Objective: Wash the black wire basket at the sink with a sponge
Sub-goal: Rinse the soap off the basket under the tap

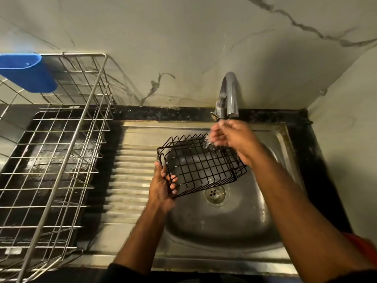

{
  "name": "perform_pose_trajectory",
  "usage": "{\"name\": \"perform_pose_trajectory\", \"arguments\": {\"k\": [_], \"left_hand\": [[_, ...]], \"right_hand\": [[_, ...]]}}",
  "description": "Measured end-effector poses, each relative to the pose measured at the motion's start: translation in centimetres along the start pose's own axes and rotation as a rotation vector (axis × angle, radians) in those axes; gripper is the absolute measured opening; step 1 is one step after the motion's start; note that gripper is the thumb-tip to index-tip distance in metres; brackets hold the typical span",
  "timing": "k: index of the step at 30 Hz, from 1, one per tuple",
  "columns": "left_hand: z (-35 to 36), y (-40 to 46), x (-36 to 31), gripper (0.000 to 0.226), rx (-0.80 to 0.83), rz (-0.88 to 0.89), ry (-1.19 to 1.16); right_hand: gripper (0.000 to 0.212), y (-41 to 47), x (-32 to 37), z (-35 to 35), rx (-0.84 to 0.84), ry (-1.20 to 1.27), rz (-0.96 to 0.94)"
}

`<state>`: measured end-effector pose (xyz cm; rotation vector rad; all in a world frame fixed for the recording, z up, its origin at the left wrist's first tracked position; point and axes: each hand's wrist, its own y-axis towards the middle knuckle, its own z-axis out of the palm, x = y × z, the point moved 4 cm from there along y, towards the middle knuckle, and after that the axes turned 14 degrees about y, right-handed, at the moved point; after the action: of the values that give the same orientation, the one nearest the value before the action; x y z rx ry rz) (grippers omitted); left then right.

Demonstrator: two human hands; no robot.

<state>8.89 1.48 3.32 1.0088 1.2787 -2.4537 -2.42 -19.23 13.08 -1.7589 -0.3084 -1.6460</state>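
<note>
The black wire basket (201, 165) hangs tilted over the steel sink bowl (224, 219), just above the drain. My left hand (162, 185) grips its left end, fingers curled round the wires. My right hand (229, 136) is at the basket's far right rim, under the tap (230, 94), with water running over the fingers. Motion blur and water hide whether those fingers hold the wires. No sponge is visible.
A steel wire dish rack (61, 152) stands on the black counter at the left, with a blue plastic holder (28, 72) hung on its back. The ribbed draining board (130, 172) lies between rack and bowl. A marble wall rises behind and to the right.
</note>
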Motion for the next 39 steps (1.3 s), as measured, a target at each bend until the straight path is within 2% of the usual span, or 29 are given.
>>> {"name": "perform_pose_trajectory", "arguments": {"k": [2, 6, 9, 12, 14, 15, 18, 20, 22, 24, 26, 28, 30, 32, 35, 37, 39], "left_hand": [[0.0, 0.1, 0.2, 0.054, 0.002, -0.003, -0.009], [0.2, 0.3, 0.2, 0.054, 0.013, -0.008, -0.013], [0.3, 0.3, 0.1, 0.053, 0.014, 0.0, -0.034], [0.5, 0.2, 0.1, 0.053, 0.025, -0.005, -0.043], [0.5, 0.1, -0.1, 0.053, 0.017, -0.001, -0.037], [0.5, 0.0, -0.2, 0.053, 0.02, 0.004, -0.031], [0.6, 0.0, -0.2, 0.055, 0.021, 0.008, -0.021], [0.5, 0.1, -0.2, 0.056, 0.016, 0.013, -0.019], [0.5, 0.0, -0.2, 0.056, 0.021, 0.014, -0.01], [0.7, -0.1, -0.1, 0.055, 0.02, 0.013, -0.019], [0.8, -0.1, -0.2, 0.054, 0.021, 0.02, -0.026], [1.0, -0.3, -0.4, 0.054, 0.028, 0.023, -0.027], [1.1, -0.5, -0.5, 0.054, 0.028, 0.029, -0.047], [1.2, -0.6, -0.6, 0.053, 0.03, 0.038, -0.068], [1.3, -0.7, -0.7, 0.055, 0.044, 0.032, -0.09], [1.3, -0.7, -0.8, 0.054, 0.044, 0.034, -0.091], [1.3, -0.7, -0.7, 0.054, 0.048, 0.034, -0.085]], "right_hand": [[0.026, 0.7, 0.0, -1.4, -0.116, 0.034, -0.01], [0.026, 1.7, 0.1, -2.5, -0.155, 0.379, 0.089], [0.025, 1.3, 0.8, -1.7, -0.011, 0.263, 0.14], [0.023, 1.6, 1.0, -2.5, -0.113, 0.19, 0.114], [0.023, 1.3, 1.1, -2.5, -0.021, 0.06, 0.14], [0.023, 1.1, 1.0, -2.5, 0.004, 0.073, 0.134], [0.024, 1.1, 1.4, -3.7, -0.136, 0.174, 0.077], [0.026, 0.9, 1.6, -3.5, -0.035, 0.157, 0.13], [0.028, 1.1, 1.1, -3.4, -0.039, 0.231, 0.141], [0.028, 1.0, 1.0, -3.2, -0.042, 0.128, 0.142], [0.026, 0.5, 0.6, -2.3, 0.071, 0.008, 0.13], [0.023, 0.4, 0.6, -2.1, -0.005, -0.082, 0.02], [0.02, 0.0, 0.9, -1.5, -0.063, -0.384, -0.127], [0.02, -0.8, 0.1, 0.0, 0.011, -0.641, -0.247], [0.026, -2.5, -0.9, 1.2, 0.077, -0.648, -0.356], [0.032, -2.9, -1.3, 0.9, 0.012, -0.748, -0.359], [0.04, -2.8, -1.4, 0.4, -0.084, -0.897, -0.271]]}}
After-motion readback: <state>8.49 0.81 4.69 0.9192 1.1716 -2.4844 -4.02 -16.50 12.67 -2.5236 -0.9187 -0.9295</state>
